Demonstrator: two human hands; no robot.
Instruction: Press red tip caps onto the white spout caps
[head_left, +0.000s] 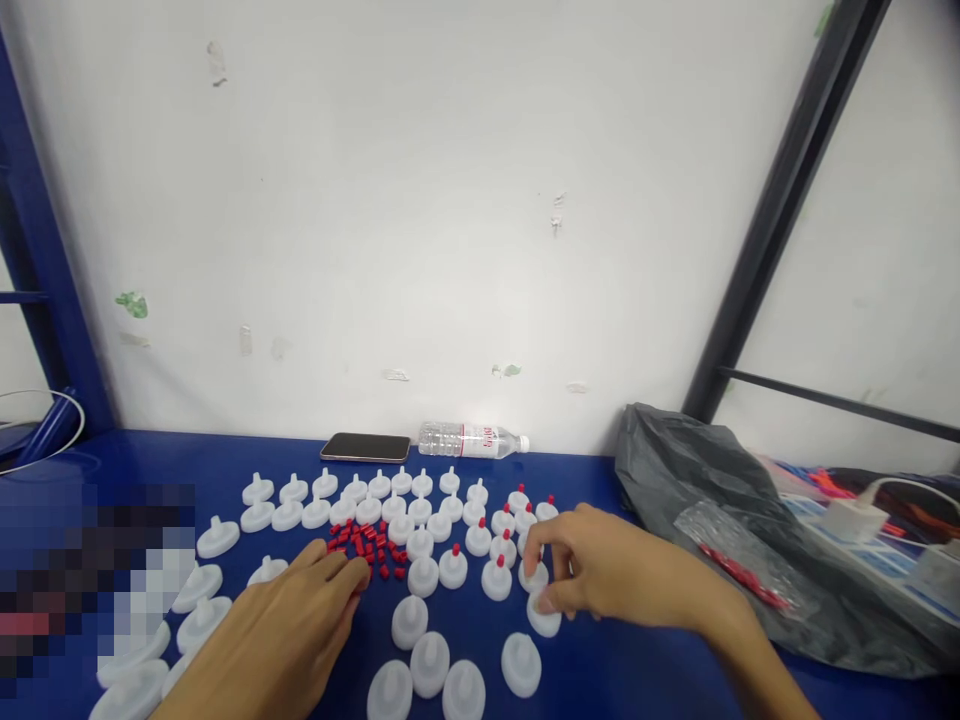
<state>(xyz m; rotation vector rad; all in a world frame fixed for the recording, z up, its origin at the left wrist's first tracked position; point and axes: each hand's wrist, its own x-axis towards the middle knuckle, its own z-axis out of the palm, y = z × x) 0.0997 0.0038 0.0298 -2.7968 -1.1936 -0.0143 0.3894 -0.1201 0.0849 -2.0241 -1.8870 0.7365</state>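
My left hand (289, 620) is closed, its fingertips pinched at the near left edge of a pile of small red caps (369, 540); whatever is between them is hidden. On the right, my right hand (600, 565) has thumb and index finger around a white nozzle cap (545, 622), which stands on the blue table (600, 680). The index fingertip overlaps another white nozzle cap (533, 580) just behind it. Close by stand several white nozzle caps with red tips (496, 578). Many plain white nozzle caps (430, 665) fill the middle and left.
At the back lie a phone (365, 447) and a clear plastic bottle (469, 440) on its side. To the right, a grey plastic bag (675, 480) carries a clear bag of red pieces (742, 575). A charger (855, 520) sits beyond it. A blurred patch covers the left edge.
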